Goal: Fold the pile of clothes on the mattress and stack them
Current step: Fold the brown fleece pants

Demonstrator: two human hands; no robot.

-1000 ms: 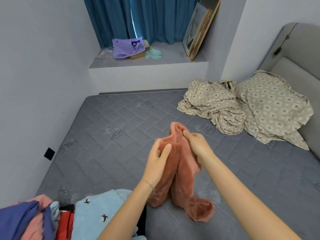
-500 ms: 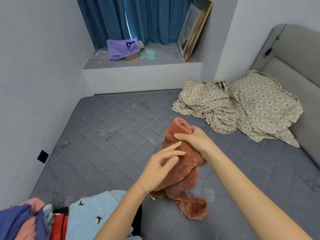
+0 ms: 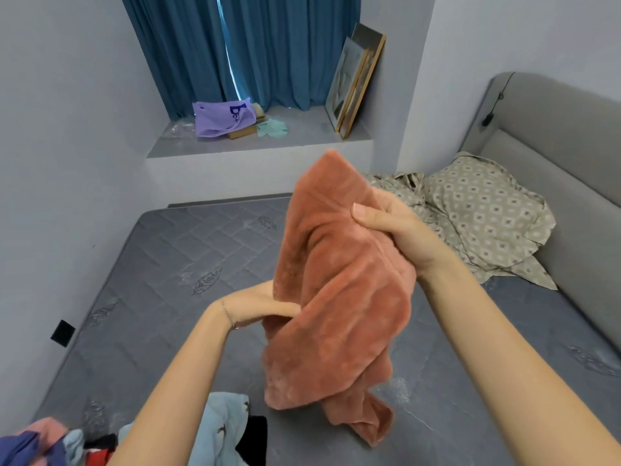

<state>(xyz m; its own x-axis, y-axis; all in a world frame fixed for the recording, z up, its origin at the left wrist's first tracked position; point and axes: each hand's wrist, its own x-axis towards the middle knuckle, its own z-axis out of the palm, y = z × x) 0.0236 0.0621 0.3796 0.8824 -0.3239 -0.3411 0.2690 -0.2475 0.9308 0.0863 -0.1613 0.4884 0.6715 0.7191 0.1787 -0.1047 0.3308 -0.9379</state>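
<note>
A pile of clothes (image 3: 84, 443) is seen at the lower left of the mattress (image 3: 161, 264). The left hand (image 3: 260, 302) is tucked behind the rust fleece garment (image 3: 336, 314); with the fingers hidden, its grip cannot be told. The garment is held up over the mattress, clenched in the grip of the right hand (image 3: 396, 230). At the right, patterned bedding (image 3: 487, 216) is heaped.

Cannot see the fingers of the left hand (image 3: 258, 302), buried behind the rust-coloured garment (image 3: 339, 297); cannot tell its grip. Of the right hand (image 3: 400, 237), only the thumb on show, fingers hidden behind the cloth. Pile of clothes (image 3: 221, 422) cut off by the bottom edge. Patterned bedding (image 3: 487, 216) partly covered by garment and hand. Lettering on the purple bag (image 3: 221, 117) folded over, unreadable.
</note>
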